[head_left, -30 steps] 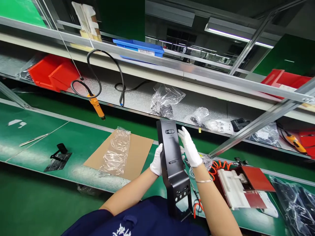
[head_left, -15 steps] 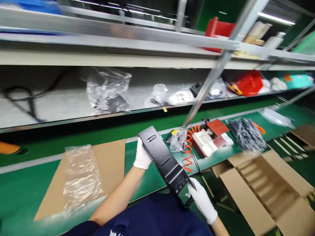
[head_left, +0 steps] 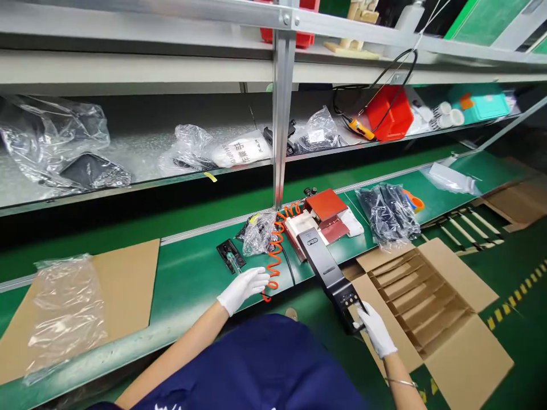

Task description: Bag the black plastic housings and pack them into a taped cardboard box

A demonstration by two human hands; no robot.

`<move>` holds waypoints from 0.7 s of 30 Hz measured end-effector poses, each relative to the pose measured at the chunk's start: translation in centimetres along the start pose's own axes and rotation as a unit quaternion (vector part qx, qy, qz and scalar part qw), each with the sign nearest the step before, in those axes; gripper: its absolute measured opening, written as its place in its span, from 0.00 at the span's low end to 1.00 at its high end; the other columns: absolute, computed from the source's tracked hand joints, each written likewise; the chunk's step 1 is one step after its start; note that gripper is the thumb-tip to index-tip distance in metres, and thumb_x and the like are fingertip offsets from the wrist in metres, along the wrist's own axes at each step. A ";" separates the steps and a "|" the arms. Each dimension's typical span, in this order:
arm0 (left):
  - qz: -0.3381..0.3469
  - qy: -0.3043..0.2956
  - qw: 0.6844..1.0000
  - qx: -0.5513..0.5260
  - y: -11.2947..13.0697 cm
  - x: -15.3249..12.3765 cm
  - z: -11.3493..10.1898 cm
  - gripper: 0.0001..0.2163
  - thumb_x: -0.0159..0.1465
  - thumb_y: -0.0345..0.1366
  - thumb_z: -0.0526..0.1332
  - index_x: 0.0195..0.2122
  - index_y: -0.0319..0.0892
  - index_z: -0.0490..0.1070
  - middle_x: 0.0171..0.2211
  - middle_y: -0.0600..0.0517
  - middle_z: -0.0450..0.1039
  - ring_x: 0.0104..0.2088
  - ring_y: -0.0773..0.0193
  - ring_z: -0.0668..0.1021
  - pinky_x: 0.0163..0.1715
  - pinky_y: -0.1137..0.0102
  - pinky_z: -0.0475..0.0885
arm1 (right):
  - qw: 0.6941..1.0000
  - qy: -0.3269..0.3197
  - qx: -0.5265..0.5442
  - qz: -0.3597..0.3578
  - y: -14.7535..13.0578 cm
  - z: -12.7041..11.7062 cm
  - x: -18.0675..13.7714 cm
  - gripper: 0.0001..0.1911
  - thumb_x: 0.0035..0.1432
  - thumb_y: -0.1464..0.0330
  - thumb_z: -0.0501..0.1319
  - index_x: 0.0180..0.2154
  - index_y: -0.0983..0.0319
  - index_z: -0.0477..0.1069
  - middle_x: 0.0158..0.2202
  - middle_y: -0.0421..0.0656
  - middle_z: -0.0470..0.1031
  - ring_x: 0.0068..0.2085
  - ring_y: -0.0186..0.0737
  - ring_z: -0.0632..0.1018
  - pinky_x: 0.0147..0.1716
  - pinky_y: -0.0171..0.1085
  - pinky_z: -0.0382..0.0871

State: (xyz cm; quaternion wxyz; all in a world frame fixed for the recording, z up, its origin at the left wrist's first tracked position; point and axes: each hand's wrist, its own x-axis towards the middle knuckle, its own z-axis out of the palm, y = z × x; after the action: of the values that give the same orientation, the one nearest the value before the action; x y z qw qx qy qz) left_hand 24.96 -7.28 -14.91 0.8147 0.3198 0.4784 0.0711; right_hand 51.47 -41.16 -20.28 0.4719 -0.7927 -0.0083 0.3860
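Observation:
My right hand [head_left: 376,330], in a white glove, grips the near end of a long black plastic panel [head_left: 329,273] and holds it tilted over the gap between the green bench [head_left: 188,273] and an open cardboard box [head_left: 431,307] with dividers. My left hand [head_left: 243,286], also gloved, holds nothing. Its fingers lie loosely apart on the bench edge beside an orange coiled cable [head_left: 274,256]. A small black part [head_left: 231,255] lies just beyond that hand.
A red-and-white fixture [head_left: 327,213] and a crumpled clear bag [head_left: 258,233] sit behind the panel. A bag of black parts [head_left: 388,213] lies to the right. Cardboard sheet with a plastic bag [head_left: 64,307] lies at the left. A metal post [head_left: 282,114] rises to the shelf.
My view has swung right. My left hand let go of the panel and dropped to the bench. My right hand carried the panel rightward toward the open box.

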 end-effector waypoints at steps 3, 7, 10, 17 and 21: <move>0.005 0.017 1.000 -0.007 -1.2 0.3 2.1 0.11 0.67 0.37 0.64 0.47 0.37 0.76 0.41 0.42 0.83 0.37 0.59 0.84 0.41 0.68 0.77 | 1.000 -0.025 -0.001 0.008 0.5 -2.0 3.0 0.31 0.43 0.53 0.64 0.48 0.62 0.75 0.30 0.42 0.71 0.30 0.35 0.70 0.38 0.41 0.77; 0.017 0.044 0.999 -0.020 -2.1 -0.1 3.8 0.10 0.67 0.36 0.64 0.46 0.37 0.77 0.41 0.42 0.83 0.37 0.60 0.84 0.39 0.68 0.78 | 0.998 -0.054 0.001 0.016 1.2 -2.8 5.7 0.32 0.44 0.53 0.64 0.49 0.62 0.74 0.30 0.41 0.71 0.30 0.34 0.70 0.41 0.42 0.78; 0.024 0.066 0.997 -0.029 -2.3 -0.6 4.3 0.11 0.67 0.37 0.65 0.47 0.36 0.77 0.41 0.41 0.83 0.37 0.59 0.84 0.40 0.68 0.77 | 0.998 -0.068 0.002 0.018 1.7 -3.0 6.8 0.32 0.44 0.53 0.65 0.50 0.63 0.73 0.30 0.41 0.71 0.32 0.36 0.73 0.42 0.42 0.78; 0.044 0.087 0.995 -0.031 -2.1 -1.5 4.5 0.12 0.67 0.37 0.65 0.48 0.36 0.76 0.42 0.39 0.83 0.38 0.57 0.84 0.43 0.66 0.77 | 0.997 -0.075 0.010 0.024 2.7 -3.7 7.1 0.32 0.43 0.50 0.65 0.47 0.61 0.72 0.32 0.42 0.72 0.31 0.35 0.72 0.43 0.43 0.80; 0.042 0.101 0.993 -0.031 -2.1 -2.0 4.5 0.13 0.67 0.37 0.64 0.49 0.36 0.77 0.44 0.38 0.83 0.39 0.57 0.84 0.46 0.63 0.77 | 0.997 -0.069 0.007 0.032 2.9 -4.6 6.7 0.36 0.42 0.49 0.66 0.50 0.62 0.68 0.39 0.43 0.73 0.29 0.31 0.71 0.45 0.43 0.81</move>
State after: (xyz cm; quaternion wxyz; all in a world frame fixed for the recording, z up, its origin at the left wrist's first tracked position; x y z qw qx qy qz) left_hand 27.25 -11.79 -13.15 0.7679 0.3052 0.5421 0.1524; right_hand 58.04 -43.65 -25.32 0.4627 -0.7607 -0.0128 0.4550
